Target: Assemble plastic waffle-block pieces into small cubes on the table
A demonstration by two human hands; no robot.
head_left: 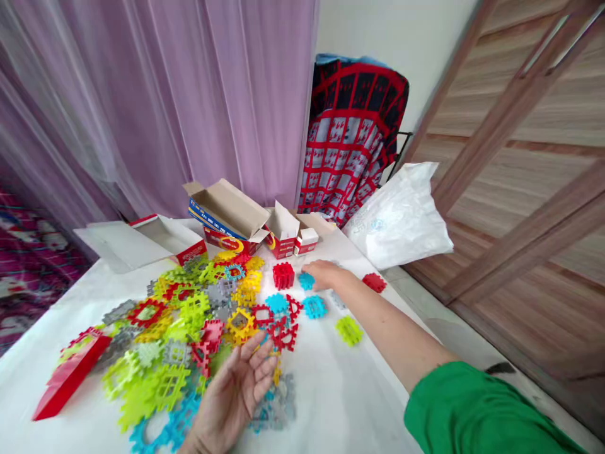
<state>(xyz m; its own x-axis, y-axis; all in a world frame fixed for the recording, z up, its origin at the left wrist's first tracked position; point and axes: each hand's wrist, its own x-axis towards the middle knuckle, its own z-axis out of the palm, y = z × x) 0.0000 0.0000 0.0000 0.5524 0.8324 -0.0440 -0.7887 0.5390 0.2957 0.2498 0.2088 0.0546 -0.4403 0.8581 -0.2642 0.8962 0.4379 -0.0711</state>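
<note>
My left hand [239, 388] is palm up with its fingers loosely spread, holding nothing. It lies over the near right side of a mixed pile of plastic interlocking tiles [193, 307] in green, yellow, red, grey and blue. Farther off, my right hand [322, 275] reaches across the table, its fingers on a blue interlocking tile [306, 281]; its thumb and fingertips are partly hidden. Left of it stands a neat stack of red tiles [283, 276]. Closer to me lie another blue tile [314, 307], a lime green tile [348, 330] and loose red tiles [283, 334].
Opened cardboard boxes [231, 208] line the table's far side, with an open white and red box [165, 236] at left. A red box piece [70, 378] sits at the near left. A white plastic bag [401, 217] stands beyond the right edge, near a red tile [374, 282].
</note>
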